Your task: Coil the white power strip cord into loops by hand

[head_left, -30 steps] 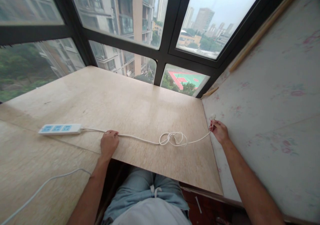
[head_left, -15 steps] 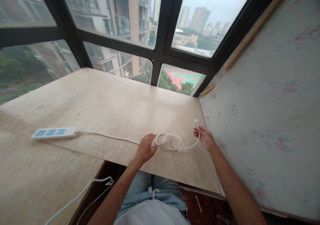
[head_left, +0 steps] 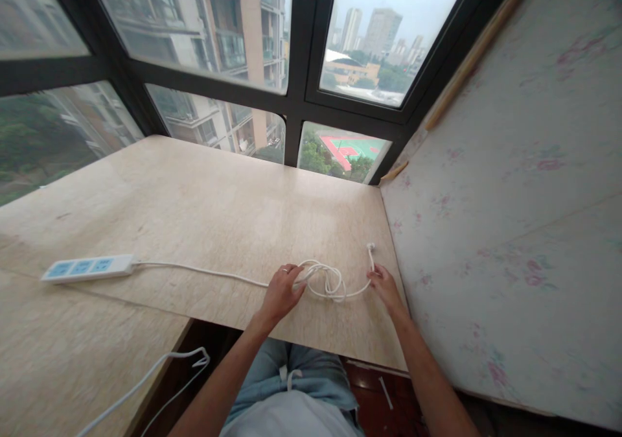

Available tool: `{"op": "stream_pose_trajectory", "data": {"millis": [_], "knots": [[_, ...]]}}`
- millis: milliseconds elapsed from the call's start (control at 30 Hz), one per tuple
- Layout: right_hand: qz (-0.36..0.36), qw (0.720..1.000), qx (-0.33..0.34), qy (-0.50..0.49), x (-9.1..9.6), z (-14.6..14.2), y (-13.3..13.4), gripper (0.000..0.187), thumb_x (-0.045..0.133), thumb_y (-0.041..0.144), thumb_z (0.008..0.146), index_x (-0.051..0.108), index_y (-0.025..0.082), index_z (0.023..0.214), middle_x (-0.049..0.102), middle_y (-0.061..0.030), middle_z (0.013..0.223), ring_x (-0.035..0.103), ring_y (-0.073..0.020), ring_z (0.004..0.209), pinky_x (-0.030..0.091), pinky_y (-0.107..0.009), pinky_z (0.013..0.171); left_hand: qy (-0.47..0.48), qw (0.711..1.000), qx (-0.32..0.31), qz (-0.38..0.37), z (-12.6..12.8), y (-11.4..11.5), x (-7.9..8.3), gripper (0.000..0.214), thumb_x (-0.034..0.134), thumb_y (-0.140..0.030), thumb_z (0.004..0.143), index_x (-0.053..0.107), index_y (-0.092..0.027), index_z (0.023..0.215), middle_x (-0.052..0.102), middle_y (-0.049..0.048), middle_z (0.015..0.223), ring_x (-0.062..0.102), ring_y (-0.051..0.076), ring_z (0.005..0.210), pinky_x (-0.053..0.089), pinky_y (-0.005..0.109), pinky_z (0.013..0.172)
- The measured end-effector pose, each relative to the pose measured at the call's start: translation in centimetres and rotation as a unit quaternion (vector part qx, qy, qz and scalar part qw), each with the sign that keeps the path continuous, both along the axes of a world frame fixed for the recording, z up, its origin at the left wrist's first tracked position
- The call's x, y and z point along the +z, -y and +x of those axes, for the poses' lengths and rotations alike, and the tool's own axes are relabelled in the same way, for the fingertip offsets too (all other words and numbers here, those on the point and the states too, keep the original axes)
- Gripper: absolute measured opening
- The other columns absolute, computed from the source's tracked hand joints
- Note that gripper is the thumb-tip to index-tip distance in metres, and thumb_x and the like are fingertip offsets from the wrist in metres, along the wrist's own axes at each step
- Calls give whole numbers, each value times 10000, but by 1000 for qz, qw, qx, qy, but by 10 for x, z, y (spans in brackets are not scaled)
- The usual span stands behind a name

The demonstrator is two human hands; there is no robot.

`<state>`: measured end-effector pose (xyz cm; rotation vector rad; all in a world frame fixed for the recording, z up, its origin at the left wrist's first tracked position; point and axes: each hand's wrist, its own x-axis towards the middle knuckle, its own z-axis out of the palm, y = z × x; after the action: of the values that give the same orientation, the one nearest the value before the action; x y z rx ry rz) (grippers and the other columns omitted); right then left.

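A white power strip (head_left: 88,268) with blue socket faces lies at the left of the tabletop. Its white cord (head_left: 204,271) runs right and is looped in a loose tangle between my hands. My left hand (head_left: 283,293) grips the cord at the left side of the loops, fingers and thumb closed round it. With thumb and fingers my right hand (head_left: 385,286) pinches the cord a little below the white plug (head_left: 370,247), which points away from me near the wall.
The beige tabletop (head_left: 194,197) meets dark-framed windows (head_left: 286,100) at the back and a flower-papered wall (head_left: 486,229) on the right. Another white cable (head_left: 160,366) hangs over a gap at lower left. A thin white stick (head_left: 386,393) lies on the dark red floor.
My right hand has slid down the cord, away from the plug, and closer to my left hand. The loops have shifted a little. The view has turned slightly right.
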<state>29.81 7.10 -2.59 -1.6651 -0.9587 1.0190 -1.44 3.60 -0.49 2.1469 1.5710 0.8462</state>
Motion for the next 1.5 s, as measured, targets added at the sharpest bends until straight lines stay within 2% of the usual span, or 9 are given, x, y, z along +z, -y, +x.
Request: {"op": "stream_pose_trajectory", "data": {"millis": [100, 167, 267, 333, 500, 867, 1267, 1367, 1500], "knots": [[73, 987, -27, 139, 11, -11, 20, 434, 667, 418, 689, 652, 155, 1034, 661, -141, 1063, 617, -246, 894, 503, -356, 738, 5, 1000, -6, 27, 13, 13, 9, 238, 580, -238, 859, 624, -189, 1088, 648, 86, 1014, 579, 211, 981, 457, 345, 891], [107, 968, 15, 226, 20, -25, 39, 380, 603, 473, 771, 673, 155, 968, 681, -122, 945, 616, -225, 797, 489, -347, 728, -2, 999, -35, 1, 27, 22, 10, 166, 563, -243, 873, 653, -202, 1006, 668, 61, 895, 606, 192, 883, 464, 318, 827], [63, 967, 131, 208, 29, -50, 66, 351, 569, 507, 822, 684, 176, 834, 697, -76, 778, 629, -206, 700, 479, -304, 666, -42, 994, -75, -72, 49, 31, 3, 170, 538, -275, 896, 672, -218, 985, 688, 38, 788, 634, 179, 767, 458, 291, 729], [45, 963, 159, 213, 27, -62, 78, 343, 583, 514, 819, 682, 185, 799, 696, -62, 734, 626, -201, 663, 471, -291, 636, -83, 988, -79, -108, 61, 34, -4, 200, 505, -283, 914, 673, -219, 1003, 708, 50, 817, 654, 190, 777, 449, 290, 704], [43, 959, 128, 248, 13, -72, 86, 294, 572, 469, 838, 685, 200, 806, 704, -47, 742, 631, -193, 669, 471, -281, 648, -148, 977, -63, -139, 73, 31, -16, 243, 425, -258, 945, 662, -210, 964, 715, 70, 858, 674, 200, 811, 427, 278, 665], [70, 969, 78, 224, 3, -76, 84, 294, 560, 431, 825, 721, 186, 800, 734, -55, 756, 668, -196, 673, 506, -283, 659, -183, 977, -47, -95, 71, 26, -27, 301, 367, -292, 972, 651, -204, 925, 718, 64, 809, 676, 202, 754, 417, 279, 640], [49, 984, 16, 172, -2, -77, 80, 297, 607, 450, 749, 703, 168, 755, 723, -69, 703, 660, -214, 649, 503, -300, 645, -262, 944, -67, -187, -1, 38, -1, 238, 396, -177, 911, 612, -205, 1009, 711, 96, 878, 678, 229, 835, 445, 299, 705], [50, 984, 21, 167, -4, -79, 79, 286, 605, 435, 749, 692, 162, 756, 712, -64, 694, 650, -209, 645, 495, -294, 634, -259, 943, -63, -197, -1, 40, 15, 219, 439, -219, 890, 627, -200, 999, 712, 100, 871, 679, 247, 832, 454, 323, 719], [50, 985, 37, 162, -4, -80, 80, 287, 600, 431, 762, 685, 158, 760, 701, -55, 689, 639, -200, 639, 485, -285, 624, -196, 962, -89, -170, 29, 42, 29, 294, 455, -360, 904, 616, -214, 1102, 716, 83, 868, 679, 243, 838, 466, 326, 734]]}}
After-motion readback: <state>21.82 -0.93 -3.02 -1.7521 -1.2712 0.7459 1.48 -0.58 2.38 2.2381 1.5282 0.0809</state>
